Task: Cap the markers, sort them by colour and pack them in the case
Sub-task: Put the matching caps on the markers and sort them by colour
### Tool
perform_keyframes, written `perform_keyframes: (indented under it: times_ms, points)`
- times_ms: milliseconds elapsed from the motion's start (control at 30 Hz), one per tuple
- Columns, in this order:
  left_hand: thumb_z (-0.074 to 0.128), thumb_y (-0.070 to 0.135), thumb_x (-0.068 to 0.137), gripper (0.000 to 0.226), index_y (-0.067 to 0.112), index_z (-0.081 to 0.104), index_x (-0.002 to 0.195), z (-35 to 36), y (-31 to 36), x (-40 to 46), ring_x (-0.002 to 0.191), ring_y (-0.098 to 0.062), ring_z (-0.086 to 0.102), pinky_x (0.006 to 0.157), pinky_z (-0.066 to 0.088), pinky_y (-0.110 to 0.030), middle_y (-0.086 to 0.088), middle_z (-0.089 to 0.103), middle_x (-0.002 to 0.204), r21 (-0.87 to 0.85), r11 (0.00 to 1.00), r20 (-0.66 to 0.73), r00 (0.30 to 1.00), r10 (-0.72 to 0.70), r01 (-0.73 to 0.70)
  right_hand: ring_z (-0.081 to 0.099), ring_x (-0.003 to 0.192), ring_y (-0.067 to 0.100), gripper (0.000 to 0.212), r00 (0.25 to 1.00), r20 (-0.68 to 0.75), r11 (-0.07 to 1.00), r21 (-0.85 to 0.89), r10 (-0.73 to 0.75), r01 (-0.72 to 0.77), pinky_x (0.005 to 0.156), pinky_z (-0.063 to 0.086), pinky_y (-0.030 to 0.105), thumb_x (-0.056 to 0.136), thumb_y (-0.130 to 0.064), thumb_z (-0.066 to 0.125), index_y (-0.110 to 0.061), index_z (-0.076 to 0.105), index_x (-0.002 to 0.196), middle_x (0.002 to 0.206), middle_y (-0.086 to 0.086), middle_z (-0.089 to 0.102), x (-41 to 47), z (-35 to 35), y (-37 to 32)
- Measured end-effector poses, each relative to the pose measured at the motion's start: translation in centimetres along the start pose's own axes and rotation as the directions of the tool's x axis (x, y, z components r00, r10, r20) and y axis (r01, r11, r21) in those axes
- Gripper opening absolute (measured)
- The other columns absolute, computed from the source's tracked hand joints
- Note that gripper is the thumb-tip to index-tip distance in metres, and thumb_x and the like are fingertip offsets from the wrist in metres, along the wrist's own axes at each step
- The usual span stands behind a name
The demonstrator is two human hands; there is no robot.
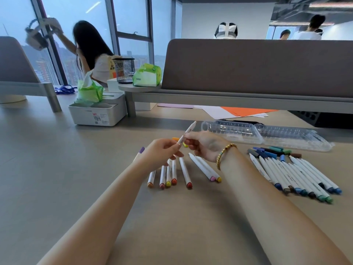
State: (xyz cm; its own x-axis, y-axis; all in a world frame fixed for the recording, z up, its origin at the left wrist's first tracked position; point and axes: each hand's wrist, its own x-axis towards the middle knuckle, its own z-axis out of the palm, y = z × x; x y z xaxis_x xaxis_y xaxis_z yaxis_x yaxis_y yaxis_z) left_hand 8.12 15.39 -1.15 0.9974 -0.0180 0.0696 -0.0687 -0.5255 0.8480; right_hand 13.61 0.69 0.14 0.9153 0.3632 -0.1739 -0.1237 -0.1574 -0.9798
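Between both hands [183,148] — white marker [186,134], tilted.

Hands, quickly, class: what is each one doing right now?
Left hand: pinches the lower end of the white-barrelled marker.
Right hand: grips the same marker higher up.

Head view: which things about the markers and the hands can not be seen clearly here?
- Held marker: its colour end is hidden inside the left hand; the right hand covers its middle.
- Purple-tipped marker: its barrel is hidden behind the left hand.
- Loose caps: overlapping, too small to count.
- Clear case: glare hides whether it holds anything.
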Motion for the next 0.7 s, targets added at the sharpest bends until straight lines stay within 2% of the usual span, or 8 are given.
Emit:
perform_keyframes:
  times_ms: [67,133,233,333,400,467,567,700]
  points:
    - [0.049,0.032,0.096,0.019,0.02,0.063,0.1,-0.1,0.0,0.1,0.067,0.001,0.058,0.055,0.043,-0.014,0.013,0.069,0.08,0.006,1.0,-0.009,1.0,-0.023,0.023,0.042,0.056,0.006,0.021,1.0,0.02,1.0,0.013,-0.009,0.009,0.051,0.031,0.019,0.095,-0.018,0.052,-0.016,0.061,0.076,0.064,-0.005,0.053,0.1,0.2,0.2]
    - [0.049,0.028,0.096,0.018,0.017,0.062,0.1,-0.2,-0.1,0.3,0.064,0.0,0.057,0.054,0.043,-0.014,0.011,0.069,0.078,0.003,0.998,-0.018,0.998,-0.066,0.066,0.046,0.062,0.007,0.016,0.997,-0.073,0.999,-0.032,-0.039,0.037,0.056,0.034,0.021,0.095,-0.019,0.052,-0.014,0.063,0.083,0.07,-0.004,0.056,0.1,-0.3,0.0]
    - [0.047,0.026,0.097,0.016,0.015,0.059,0.099,-0.5,-0.3,0.7,0.064,-0.004,0.057,0.054,0.044,-0.016,0.008,0.07,0.08,-0.064,0.987,-0.01,0.989,-0.146,0.145,0.054,0.09,0.014,0.019,0.929,-0.329,0.92,-0.39,-0.173,0.033,0.079,0.043,0.026,0.096,-0.016,0.051,-0.007,0.062,0.108,0.094,0.0,0.059,1.0,-2.7,0.5]
    - [0.047,0.025,0.097,0.011,0.017,0.054,0.095,-0.8,-0.3,0.7,0.063,-0.007,0.057,0.055,0.044,-0.018,0.003,0.071,0.083,-0.167,0.972,0.007,0.986,-0.167,0.166,0.051,0.114,0.024,0.018,0.887,-0.404,0.763,-0.639,-0.223,-0.099,0.101,0.041,0.04,0.094,-0.019,0.052,-0.02,0.064,0.108,0.119,0.003,0.06,2.5,-5.3,2.2]
    - [0.049,0.024,0.096,0.01,0.017,0.054,0.094,-1.0,-0.2,0.7,0.06,-0.008,0.056,0.055,0.043,-0.019,0.0,0.071,0.084,-0.243,0.954,0.009,0.984,-0.181,0.177,0.046,0.119,0.027,0.02,0.907,-0.38,0.648,-0.74,-0.184,-0.179,0.101,0.04,0.046,0.092,-0.023,0.053,-0.027,0.065,0.107,0.122,0.004,0.059,3.2,-5.7,3.1]
    - [0.048,0.025,0.096,0.013,0.015,0.055,0.095,-1.1,-0.1,0.8,0.056,-0.008,0.053,0.053,0.04,-0.019,-0.002,0.072,0.084,-0.304,0.931,0.03,0.978,-0.205,0.204,0.042,0.12,0.026,0.018,0.927,-0.34,0.555,-0.807,-0.156,-0.202,0.1,0.04,0.045,0.09,-0.03,0.056,-0.028,0.066,0.105,0.119,0.003,0.06,3.8,-5.3,3.5]
    - [0.045,0.03,0.097,0.023,0.011,0.058,0.094,-1.0,-0.2,0.9,0.051,-0.008,0.048,0.05,0.036,-0.018,-0.002,0.073,0.079,-0.37,0.899,0.064,0.972,-0.228,0.235,0.045,0.115,0.024,0.018,0.919,-0.337,0.465,-0.859,-0.204,-0.211,0.097,0.041,0.038,0.088,-0.035,0.059,-0.026,0.067,0.101,0.113,0.002,0.061,4.3,-4.3,3.6]
    - [0.044,0.034,0.097,0.032,0.008,0.063,0.098,-1.3,-0.6,0.9,0.049,-0.006,0.049,0.049,0.036,-0.018,-0.002,0.074,0.083,-0.377,0.898,0.035,0.972,-0.231,0.227,0.044,0.115,0.025,0.028,0.894,-0.353,0.33,-0.908,-0.276,-0.257,0.095,0.036,0.037,0.091,-0.035,0.054,-0.02,0.064,0.112,0.116,0.005,0.059,4.6,-3.3,3.7]
